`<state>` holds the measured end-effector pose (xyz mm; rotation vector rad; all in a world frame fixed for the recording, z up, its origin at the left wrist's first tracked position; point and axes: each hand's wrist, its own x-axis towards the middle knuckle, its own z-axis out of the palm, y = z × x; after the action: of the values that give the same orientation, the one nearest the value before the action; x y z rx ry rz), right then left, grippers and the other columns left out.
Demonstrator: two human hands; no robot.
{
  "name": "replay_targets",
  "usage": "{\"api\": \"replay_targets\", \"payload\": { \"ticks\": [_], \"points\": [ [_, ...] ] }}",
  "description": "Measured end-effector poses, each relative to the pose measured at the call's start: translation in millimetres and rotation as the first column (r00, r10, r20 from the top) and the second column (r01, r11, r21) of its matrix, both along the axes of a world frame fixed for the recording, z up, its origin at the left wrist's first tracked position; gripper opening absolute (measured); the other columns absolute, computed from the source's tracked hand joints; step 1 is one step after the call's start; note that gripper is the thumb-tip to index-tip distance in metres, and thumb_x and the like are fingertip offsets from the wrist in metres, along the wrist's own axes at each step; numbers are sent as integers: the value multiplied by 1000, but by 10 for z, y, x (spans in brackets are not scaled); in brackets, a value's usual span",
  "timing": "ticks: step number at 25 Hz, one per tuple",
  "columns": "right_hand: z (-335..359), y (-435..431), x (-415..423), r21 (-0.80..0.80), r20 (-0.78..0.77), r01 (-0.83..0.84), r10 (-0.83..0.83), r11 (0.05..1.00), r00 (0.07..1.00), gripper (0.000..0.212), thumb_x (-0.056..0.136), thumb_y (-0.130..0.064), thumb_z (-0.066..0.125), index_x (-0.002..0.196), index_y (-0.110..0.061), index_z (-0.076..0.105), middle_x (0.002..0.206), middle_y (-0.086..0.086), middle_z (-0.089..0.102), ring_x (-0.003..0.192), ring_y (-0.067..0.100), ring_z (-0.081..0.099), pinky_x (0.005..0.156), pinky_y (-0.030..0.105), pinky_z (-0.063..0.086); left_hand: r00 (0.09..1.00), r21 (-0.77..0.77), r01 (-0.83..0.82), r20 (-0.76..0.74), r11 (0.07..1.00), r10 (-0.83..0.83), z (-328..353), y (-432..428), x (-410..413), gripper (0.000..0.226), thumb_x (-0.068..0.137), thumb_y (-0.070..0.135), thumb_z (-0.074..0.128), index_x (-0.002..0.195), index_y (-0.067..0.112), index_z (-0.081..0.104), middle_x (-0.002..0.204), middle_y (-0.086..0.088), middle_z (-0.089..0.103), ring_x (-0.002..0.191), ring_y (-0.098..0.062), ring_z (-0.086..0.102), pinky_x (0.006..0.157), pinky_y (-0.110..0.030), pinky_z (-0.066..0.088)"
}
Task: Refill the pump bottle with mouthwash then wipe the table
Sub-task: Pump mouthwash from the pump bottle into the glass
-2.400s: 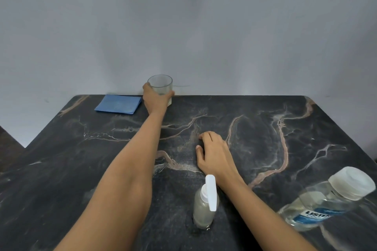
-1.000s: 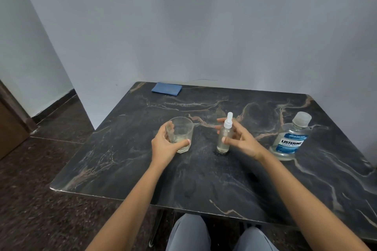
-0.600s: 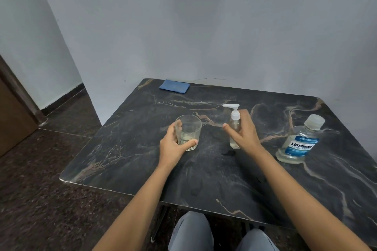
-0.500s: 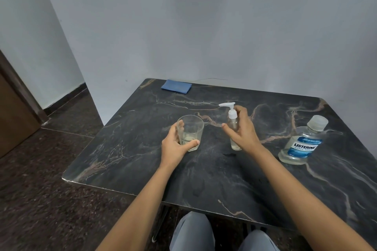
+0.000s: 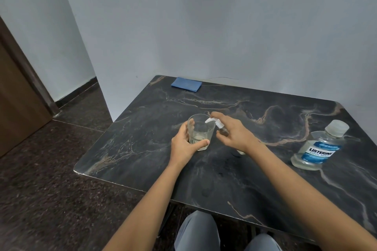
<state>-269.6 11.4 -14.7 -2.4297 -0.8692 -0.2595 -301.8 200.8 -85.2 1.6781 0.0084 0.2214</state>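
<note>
On the dark marble surface [image 5: 142,149], the left hand [image 5: 183,144] grips the glass [image 5: 201,134] while the right hand [image 5: 234,134] tilts the pump bottle [image 5: 219,125] over it, apparently emptying it; uncapping the mouthwash bottle [image 5: 318,149] likely follows.

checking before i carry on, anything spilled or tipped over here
Nothing spilled. The pump bottle is tilted in the right hand, nozzle over the glass held by the left hand; that looks deliberate.

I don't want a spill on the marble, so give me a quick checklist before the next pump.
1. Glass steadied by left hand: ok.
2. Pump bottle gripped by right hand: ok.
3. Nozzle over the glass rim: ok.
4. Bottle upright: not ok, tilted toward the glass.
5. Mouthwash bottle capped and upright: ok.
6. Blue cloth ready at the far edge of the table: ok.
</note>
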Motion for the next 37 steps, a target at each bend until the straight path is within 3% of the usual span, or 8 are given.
{"api": "replay_targets", "payload": {
  "ticks": [4, 9, 14, 17, 21, 28, 33, 37],
  "points": [
    [-35, 30, 5, 0, 27, 31, -31, 1000, 999, 53, 82, -5, 59, 132, -14, 48, 126, 2, 60, 103, 18, 59, 83, 16, 34, 1000, -22, 14, 2, 1000, -14, 19, 2, -11, 76, 61, 19, 91, 119, 48, 52, 122, 27, 58, 117, 9, 54, 100, -22, 46],
    [-30, 55, -49, 9, 24, 42, -43, 999, 999, 59, 82, -7, 57, 137, -24, 43, 116, -12, 57, 90, 3, 51, 80, 17, 35, 1000, -14, 13, 11, 1000, -12, 17, 1, -8, 80, 59, 26, 92, 126, 43, 51, 125, 25, 57, 120, 7, 53, 102, -24, 46],
    [-69, 47, -55, 32, 47, 50, -52, 998, 998, 46, 82, -3, 57, 125, -16, 51, 121, 0, 61, 91, 17, 60, 79, 24, 42, 1000, -12, 5, 10, 1000, -5, 32, -1, -14, 78, 59, 26, 92, 122, 47, 52, 122, 28, 58, 117, 9, 54, 100, -23, 46],
    [-99, 66, -72, 63, 68, 72, -76, 995, 995, 43, 82, -4, 58, 122, -17, 51, 114, 1, 63, 81, 12, 56, 76, 29, 48, 1000, -8, 8, 9, 1000, -8, 33, 1, -19, 76, 59, 26, 92, 118, 52, 51, 121, 29, 58, 117, 9, 54, 99, -22, 46],
    [-121, 67, -42, 43, 64, 98, -101, 994, 993, 54, 83, -9, 57, 132, -26, 43, 114, -1, 62, 81, 13, 57, 76, 24, 43, 1000, -14, 11, 5, 1000, -11, 39, -1, -20, 77, 60, 26, 92, 120, 49, 51, 122, 28, 58, 117, 10, 54, 98, -19, 45],
    [-95, 77, -39, 58, 114, 88, -94, 994, 989, 43, 80, -2, 59, 120, -14, 54, 114, 4, 64, 85, 20, 62, 80, 34, 51, 1000, -17, 12, 7, 1000, -12, 48, 0, -26, 74, 61, 22, 91, 116, 52, 52, 120, 28, 59, 115, 10, 56, 96, -18, 46],
    [-82, 70, -57, 11, 64, 98, -99, 995, 993, 53, 83, -6, 57, 132, -23, 46, 119, -2, 61, 77, 14, 59, 75, 21, 39, 1000, -16, 14, 5, 1000, -14, 49, 0, -27, 75, 61, 22, 91, 117, 51, 51, 119, 29, 58, 113, 13, 55, 94, -15, 44],
    [-76, 72, -58, 8, 81, 77, -77, 997, 994, 45, 81, -5, 56, 122, -22, 50, 117, 0, 63, 82, 21, 62, 79, 36, 51, 1000, -20, 13, 7, 1000, -13, 46, 0, -22, 75, 60, 22, 91, 117, 51, 51, 121, 27, 58, 114, 11, 56, 96, -18, 46]
  ]
}}
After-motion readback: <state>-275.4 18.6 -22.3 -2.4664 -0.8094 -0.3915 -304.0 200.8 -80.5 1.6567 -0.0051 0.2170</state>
